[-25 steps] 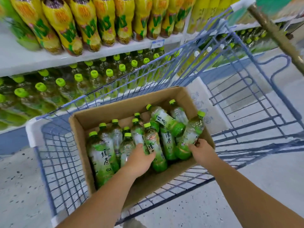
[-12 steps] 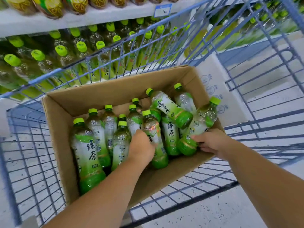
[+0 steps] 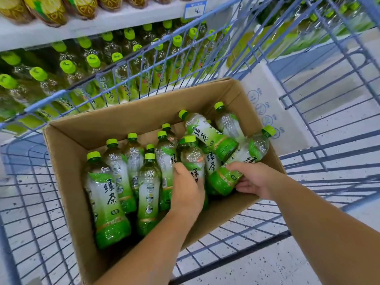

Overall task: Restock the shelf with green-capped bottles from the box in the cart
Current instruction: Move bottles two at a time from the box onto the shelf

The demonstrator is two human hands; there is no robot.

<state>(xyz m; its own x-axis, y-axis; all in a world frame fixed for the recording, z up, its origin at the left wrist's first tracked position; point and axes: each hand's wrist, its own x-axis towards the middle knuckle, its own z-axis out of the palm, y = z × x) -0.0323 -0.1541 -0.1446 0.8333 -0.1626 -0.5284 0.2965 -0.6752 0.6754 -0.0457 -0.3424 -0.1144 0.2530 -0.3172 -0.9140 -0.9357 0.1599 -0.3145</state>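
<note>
An open cardboard box [image 3: 67, 153] sits in a blue wire cart [image 3: 30, 182] and holds several green-capped tea bottles. My left hand [image 3: 188, 192] grips the body of an upright bottle [image 3: 192, 155] in the middle of the box. My right hand [image 3: 255, 179] holds the green base of a tilted bottle [image 3: 246, 153] leaning on the box's right wall. Another bottle [image 3: 207, 134] lies across the ones between them. Beyond the cart, the shelf [image 3: 86, 27] carries rows of the same green-capped bottles [image 3: 67, 66].
Yellow-labelled bottles [image 3: 49, 7] stand on the upper shelf level, with a price tag [image 3: 195, 9] on its edge. A white carton [image 3: 267, 103] sits behind the box inside the cart. Speckled floor [image 3: 257, 264] shows under the cart's mesh.
The view has closed in on the box. My left hand has wrapped round the middle bottle, and my right hand has slid under the base of the tilted bottle at the right.
</note>
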